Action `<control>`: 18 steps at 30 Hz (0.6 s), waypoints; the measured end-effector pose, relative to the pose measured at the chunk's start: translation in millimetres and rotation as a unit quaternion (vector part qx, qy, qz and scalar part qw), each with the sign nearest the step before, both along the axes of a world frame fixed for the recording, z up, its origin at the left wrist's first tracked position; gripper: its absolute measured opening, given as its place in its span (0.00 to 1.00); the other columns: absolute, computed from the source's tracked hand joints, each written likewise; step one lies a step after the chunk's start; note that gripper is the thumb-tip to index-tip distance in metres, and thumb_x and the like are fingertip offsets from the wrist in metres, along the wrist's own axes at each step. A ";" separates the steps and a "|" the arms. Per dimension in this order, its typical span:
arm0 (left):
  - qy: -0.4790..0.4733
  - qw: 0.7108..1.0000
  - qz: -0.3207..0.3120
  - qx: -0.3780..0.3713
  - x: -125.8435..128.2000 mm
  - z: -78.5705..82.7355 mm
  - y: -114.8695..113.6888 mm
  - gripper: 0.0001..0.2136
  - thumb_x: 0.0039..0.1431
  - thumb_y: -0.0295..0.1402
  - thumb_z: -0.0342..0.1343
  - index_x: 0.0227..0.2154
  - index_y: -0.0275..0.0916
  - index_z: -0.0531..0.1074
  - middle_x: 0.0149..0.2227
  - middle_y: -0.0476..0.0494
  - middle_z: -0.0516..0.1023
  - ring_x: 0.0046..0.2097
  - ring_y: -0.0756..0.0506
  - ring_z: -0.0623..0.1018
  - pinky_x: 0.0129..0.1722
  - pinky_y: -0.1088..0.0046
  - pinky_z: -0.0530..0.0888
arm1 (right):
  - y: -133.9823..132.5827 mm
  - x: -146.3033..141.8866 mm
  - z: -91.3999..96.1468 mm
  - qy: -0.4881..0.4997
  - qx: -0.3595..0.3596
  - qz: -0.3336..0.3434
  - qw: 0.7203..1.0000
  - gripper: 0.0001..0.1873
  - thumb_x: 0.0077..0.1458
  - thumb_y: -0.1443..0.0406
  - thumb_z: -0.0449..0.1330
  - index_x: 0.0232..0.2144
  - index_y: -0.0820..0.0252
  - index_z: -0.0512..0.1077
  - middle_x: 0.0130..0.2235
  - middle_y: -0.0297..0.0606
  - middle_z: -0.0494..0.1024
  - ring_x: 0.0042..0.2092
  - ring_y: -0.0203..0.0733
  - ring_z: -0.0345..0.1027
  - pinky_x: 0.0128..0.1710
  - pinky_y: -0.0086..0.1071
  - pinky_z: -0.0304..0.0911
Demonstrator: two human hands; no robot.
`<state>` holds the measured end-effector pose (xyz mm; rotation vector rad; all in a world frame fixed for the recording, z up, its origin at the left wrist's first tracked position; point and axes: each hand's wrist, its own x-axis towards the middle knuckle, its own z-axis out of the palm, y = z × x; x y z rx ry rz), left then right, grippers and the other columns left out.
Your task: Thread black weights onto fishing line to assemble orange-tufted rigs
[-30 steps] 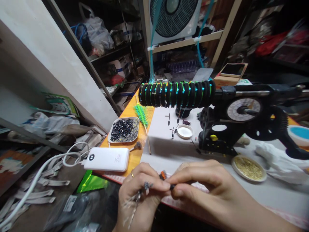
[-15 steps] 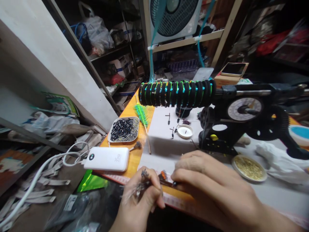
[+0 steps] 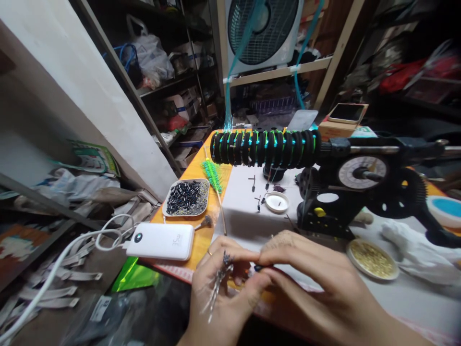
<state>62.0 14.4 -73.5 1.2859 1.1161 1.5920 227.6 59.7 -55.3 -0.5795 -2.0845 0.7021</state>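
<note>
My left hand [image 3: 234, 312] is closed round a bundle of thin silvery strands [image 3: 215, 288] with small dark bits at the upper end. The strands lie across the palm and stick out below. My right hand [image 3: 313, 274] pinches a small black piece [image 3: 258, 267] between thumb and forefinger. Both hands meet at this piece, with the left fingertips right beside it. Fingers hide most of the piece, so its kind does not show. Behind the hands, small dark parts [image 3: 258, 204] with short crossbars lie on white paper, beside a shallow white dish [image 3: 275, 201].
A black geared machine [image 3: 324, 211] carries a ringed black roller [image 3: 266, 146] with green threads. Left stand a tray [image 3: 173, 215] of dark small parts and a white power bank [image 3: 162, 240]. A bowl [image 3: 355, 263] with golden bits sits at right. A fan [image 3: 262, 33] stands behind.
My left hand has moved right and turned, so its strands show more. My right hand's thumb and forefinger now pinch the black piece more visibly, and the hands have come together. The view has shifted slightly.
</note>
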 end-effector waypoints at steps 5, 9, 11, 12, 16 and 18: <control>0.079 0.996 0.004 0.048 -1.5 -8.9 1.6 0.05 0.61 0.25 0.62 0.32 0.43 0.77 0.32 0.52 0.73 0.35 0.50 0.74 0.36 0.78 0.70 | 1.4 -1.9 -4.7 -0.023 0.089 -0.042 0.995 0.13 0.55 0.74 0.66 0.42 0.61 0.71 0.36 0.41 0.78 0.35 0.42 0.70 0.33 0.33 0.68; 0.076 0.994 -0.004 0.080 -4.8 -19.8 0.2 0.04 0.61 0.29 0.63 0.37 0.45 0.76 0.34 0.52 0.71 0.35 0.50 0.72 0.35 0.78 0.70 | 2.3 -1.7 -0.7 -0.012 0.044 -0.030 0.999 0.10 0.58 0.76 0.61 0.41 0.62 0.73 0.35 0.40 0.79 0.35 0.39 0.72 0.33 0.30 0.68; 0.081 0.992 -0.024 0.094 -7.6 -23.0 0.8 0.14 0.58 0.32 0.66 0.47 0.48 0.75 0.37 0.51 0.70 0.36 0.50 0.72 0.35 0.77 0.71 | 1.8 -0.9 2.4 0.001 0.004 -0.023 1.000 0.09 0.59 0.76 0.59 0.40 0.61 0.74 0.34 0.37 0.79 0.35 0.36 0.72 0.33 0.27 0.68; 0.102 0.988 -0.035 0.108 -9.6 -23.1 1.8 0.19 0.57 0.33 0.68 0.51 0.49 0.74 0.38 0.50 0.69 0.37 0.49 0.72 0.36 0.77 0.72 | 1.5 -0.5 3.9 0.003 -0.015 -0.020 1.000 0.09 0.60 0.75 0.58 0.39 0.60 0.75 0.34 0.36 0.79 0.34 0.35 0.72 0.33 0.25 0.68; 0.216 0.956 -0.057 0.191 -20.7 -13.5 9.9 0.16 0.59 0.27 0.65 0.50 0.43 0.77 0.35 0.49 0.69 0.37 0.51 0.74 0.38 0.81 0.73 | 1.3 -0.9 8.1 -0.008 -0.097 -0.015 0.995 0.08 0.61 0.72 0.58 0.34 0.57 0.76 0.32 0.30 0.80 0.32 0.30 0.73 0.32 0.20 0.66; 0.243 0.947 -0.054 0.204 -26.2 -6.4 13.1 0.13 0.59 0.24 0.64 0.47 0.40 0.78 0.35 0.49 0.71 0.35 0.53 0.75 0.37 0.82 0.73 | 2.5 -1.8 8.6 -0.010 -0.126 -0.019 0.992 0.09 0.61 0.72 0.58 0.34 0.55 0.76 0.33 0.27 0.81 0.33 0.29 0.75 0.34 0.18 0.66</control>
